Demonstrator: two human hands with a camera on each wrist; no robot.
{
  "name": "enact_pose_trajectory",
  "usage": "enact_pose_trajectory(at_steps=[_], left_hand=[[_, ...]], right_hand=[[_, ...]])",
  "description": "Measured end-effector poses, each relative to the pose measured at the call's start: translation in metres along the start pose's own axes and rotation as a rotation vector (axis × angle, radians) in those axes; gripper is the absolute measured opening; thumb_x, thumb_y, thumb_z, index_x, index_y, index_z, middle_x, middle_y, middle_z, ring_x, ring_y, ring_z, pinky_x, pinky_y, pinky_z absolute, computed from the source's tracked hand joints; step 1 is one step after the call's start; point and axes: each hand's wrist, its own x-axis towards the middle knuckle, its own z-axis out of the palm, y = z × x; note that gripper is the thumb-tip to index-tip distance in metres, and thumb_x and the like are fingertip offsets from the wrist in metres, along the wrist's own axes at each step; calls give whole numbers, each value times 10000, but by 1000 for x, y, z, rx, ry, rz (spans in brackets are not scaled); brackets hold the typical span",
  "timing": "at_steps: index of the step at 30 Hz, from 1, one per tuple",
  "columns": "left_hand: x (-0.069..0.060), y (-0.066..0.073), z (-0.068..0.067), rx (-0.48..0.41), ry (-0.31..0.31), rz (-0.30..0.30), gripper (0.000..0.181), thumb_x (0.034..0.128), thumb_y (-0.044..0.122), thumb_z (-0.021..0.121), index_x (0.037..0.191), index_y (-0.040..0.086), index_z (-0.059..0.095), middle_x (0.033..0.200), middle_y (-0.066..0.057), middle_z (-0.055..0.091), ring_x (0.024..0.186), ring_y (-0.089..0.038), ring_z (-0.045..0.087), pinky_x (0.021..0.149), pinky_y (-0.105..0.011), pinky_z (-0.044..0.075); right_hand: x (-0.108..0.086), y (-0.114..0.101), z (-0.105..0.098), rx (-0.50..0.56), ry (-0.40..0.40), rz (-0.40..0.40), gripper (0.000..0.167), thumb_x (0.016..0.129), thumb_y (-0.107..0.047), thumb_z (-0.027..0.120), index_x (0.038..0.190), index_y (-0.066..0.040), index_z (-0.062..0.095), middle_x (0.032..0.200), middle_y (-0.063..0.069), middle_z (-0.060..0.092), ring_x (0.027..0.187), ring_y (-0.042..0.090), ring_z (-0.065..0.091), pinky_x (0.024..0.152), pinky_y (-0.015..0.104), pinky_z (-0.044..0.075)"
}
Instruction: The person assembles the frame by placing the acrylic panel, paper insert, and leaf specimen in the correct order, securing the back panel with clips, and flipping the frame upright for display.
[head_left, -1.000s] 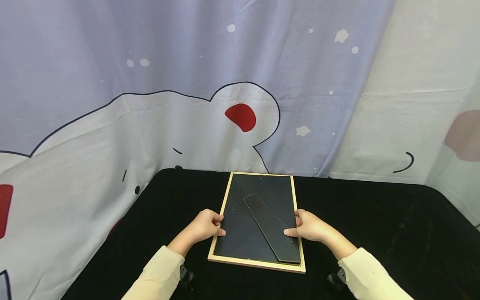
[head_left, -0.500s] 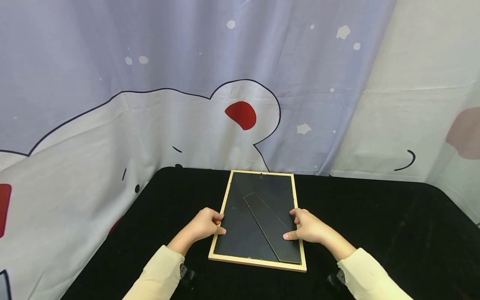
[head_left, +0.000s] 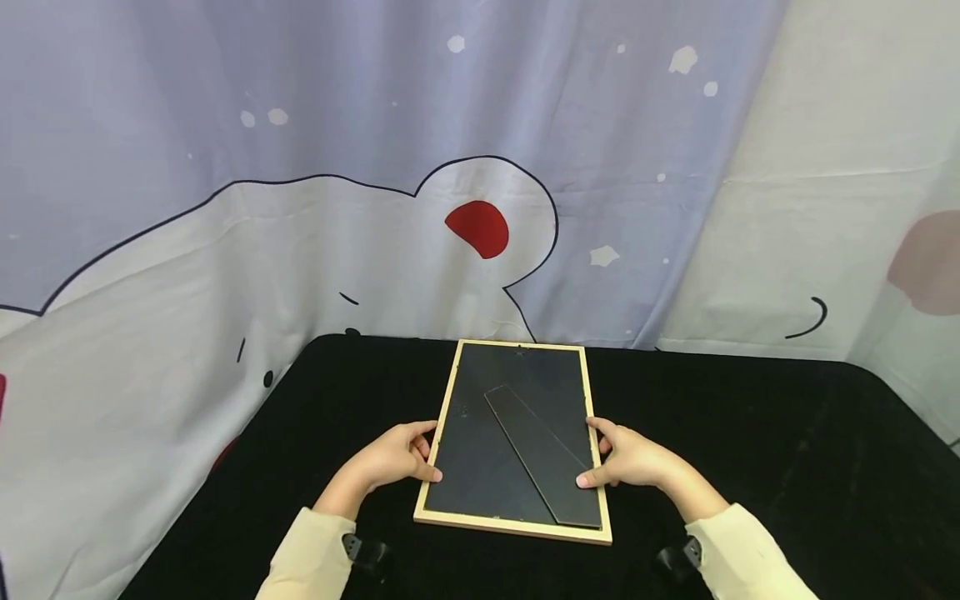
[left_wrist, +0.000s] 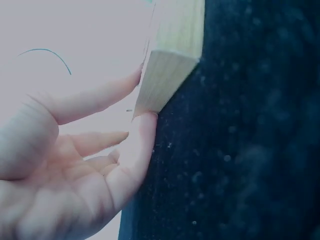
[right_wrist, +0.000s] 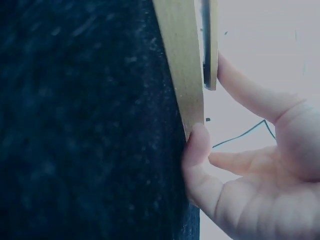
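A picture frame (head_left: 428, 492) with a pale wooden border lies back side up on the black cloth, its dark backing board (head_left: 480, 467) showing. A dark stand leg (head_left: 536, 454) slants across that backing toward the lower right. My left hand (head_left: 390, 457) pinches the left border, thumb on top and index fingertip against the wooden side (left_wrist: 167, 80). On the opposite border my right hand (head_left: 633, 458) pinches the frame, its thumb over the stand leg's edge and its index fingertip at the wooden side (right_wrist: 182, 65). The frame's front is hidden.
Black cloth (head_left: 750, 442) covers the table around the frame. A curtain (head_left: 360, 242) with cartoon shapes hangs behind the far edge. Each wrist carries a small dark camera, such as the left one (head_left: 367, 557).
My left thumb has drawn back outward to the frame's left edge, and the left fingers have spread. The right thumb has shifted slightly right and down. The frame has stayed nearly in place.
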Motion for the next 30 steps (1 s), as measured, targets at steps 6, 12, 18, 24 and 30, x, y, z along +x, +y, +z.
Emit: enact_pose_trajectory(at_steps=[6, 12, 18, 24, 30], left_hand=[[0, 2, 1, -31, -40, 14, 674, 682, -65, 793, 1289, -136, 507, 726, -75, 486, 605, -155, 463, 593, -278, 407], [0, 6, 3, -28, -34, 5, 601, 679, -72, 787, 1233, -117, 558, 680, -55, 449, 587, -153, 416, 574, -280, 372], [0, 8, 2, -41, -15, -19, 560, 658, -91, 796, 1165, -118, 559, 708, -59, 454, 614, -156, 457, 582, -271, 434], [5, 4, -2, -52, -53, -2, 475, 665, -85, 786, 1070, -90, 538, 693, -70, 481, 604, -152, 522, 588, -287, 520], [5, 1, 1, 16, -20, 8, 335, 768, 57, 774, 1000, -57, 560, 654, -59, 524, 572, -146, 564, 540, -282, 496]], right_hand=[[-2, 6, -2, 32, -38, -61, 1032, 698, -145, 866, 1440, 162, 219, 849, 109, 520, 567, 151, 540, 546, 304, 474], [-4, 5, -3, 10, -34, -81, 1036, 695, -151, 867, 1443, 161, 221, 885, 106, 483, 595, 149, 521, 537, 260, 447], [-2, 5, -5, -53, -53, -84, 978, 720, -196, 852, 1447, 124, 280, 908, 104, 445, 587, 152, 484, 517, 270, 440], [2, 4, -3, -91, -52, -100, 973, 706, -202, 856, 1432, 135, 303, 891, 100, 451, 654, 171, 466, 556, 271, 419], [2, 6, -1, -94, -63, -135, 974, 711, -202, 851, 1422, 161, 293, 916, 101, 474, 687, 155, 493, 598, 231, 400]])
